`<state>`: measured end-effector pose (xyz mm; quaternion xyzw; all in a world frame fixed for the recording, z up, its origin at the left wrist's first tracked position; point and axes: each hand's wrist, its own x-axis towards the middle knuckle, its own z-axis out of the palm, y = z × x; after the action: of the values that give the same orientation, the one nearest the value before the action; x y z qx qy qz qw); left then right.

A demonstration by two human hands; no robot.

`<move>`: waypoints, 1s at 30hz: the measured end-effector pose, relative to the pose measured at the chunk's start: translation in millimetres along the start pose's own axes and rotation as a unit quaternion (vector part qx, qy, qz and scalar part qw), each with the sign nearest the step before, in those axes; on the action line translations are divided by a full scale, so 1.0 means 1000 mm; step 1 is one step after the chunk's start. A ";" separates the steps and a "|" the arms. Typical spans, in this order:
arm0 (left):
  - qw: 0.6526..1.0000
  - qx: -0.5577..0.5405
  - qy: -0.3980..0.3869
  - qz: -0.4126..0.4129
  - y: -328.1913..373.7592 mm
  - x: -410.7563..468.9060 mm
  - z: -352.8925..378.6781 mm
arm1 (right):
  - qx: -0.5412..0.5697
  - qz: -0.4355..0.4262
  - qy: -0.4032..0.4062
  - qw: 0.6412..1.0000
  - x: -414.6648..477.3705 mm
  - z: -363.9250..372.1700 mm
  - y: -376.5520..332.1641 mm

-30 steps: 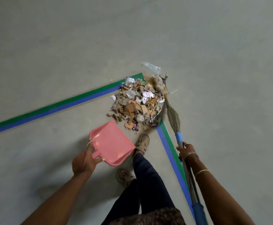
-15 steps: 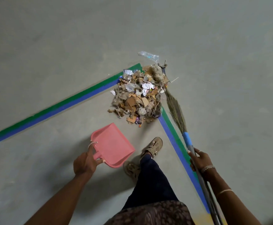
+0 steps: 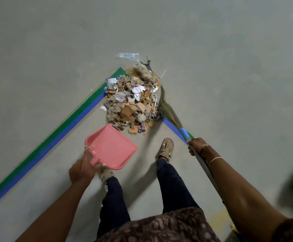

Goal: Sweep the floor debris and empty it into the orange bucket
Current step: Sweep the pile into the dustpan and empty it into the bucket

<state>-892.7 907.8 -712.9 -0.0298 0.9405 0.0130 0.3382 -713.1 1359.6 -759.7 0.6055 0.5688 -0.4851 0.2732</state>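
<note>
Dustpan point(image 3: 110, 145), gripped in our left hand point(image 3: 83, 169), has neared seven o'clock of the debris pile point(image 3: 133, 100); right hand point(image 3: 197, 145) clasps broom point(image 3: 168, 109), scooping next.

The grey concrete floor point(image 3: 55, 49) carries green-and-blue tape stripes point(image 3: 55, 142) that meet in a corner. A debris pile point(image 3: 133, 102) of cardboard scraps, paper and fluff covers that corner. A clear plastic wrapper point(image 3: 127, 55) lies just beyond it, and broom bristles point(image 3: 166, 109) touch its right edge.
</note>
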 end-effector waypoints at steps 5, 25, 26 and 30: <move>0.994 0.062 -0.027 0.081 -0.050 0.037 -0.017 | 0.007 -0.030 0.059 0.998 -0.061 0.051 0.040; 0.972 0.184 0.046 0.140 -0.132 0.380 0.149 | 0.024 0.006 0.225 0.974 0.165 0.299 0.139; 0.970 0.184 0.045 0.150 -0.143 0.395 0.160 | 0.007 0.014 0.235 0.972 0.174 0.305 0.150; 0.966 0.185 0.047 0.174 -0.184 0.428 0.176 | -0.070 -0.025 0.223 0.972 0.203 0.321 0.179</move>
<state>-1098.3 711.6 -1121.5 0.1971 0.9321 -0.1036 0.2858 -654.8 1125.8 -1103.3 0.6637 0.6626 -0.3034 0.1688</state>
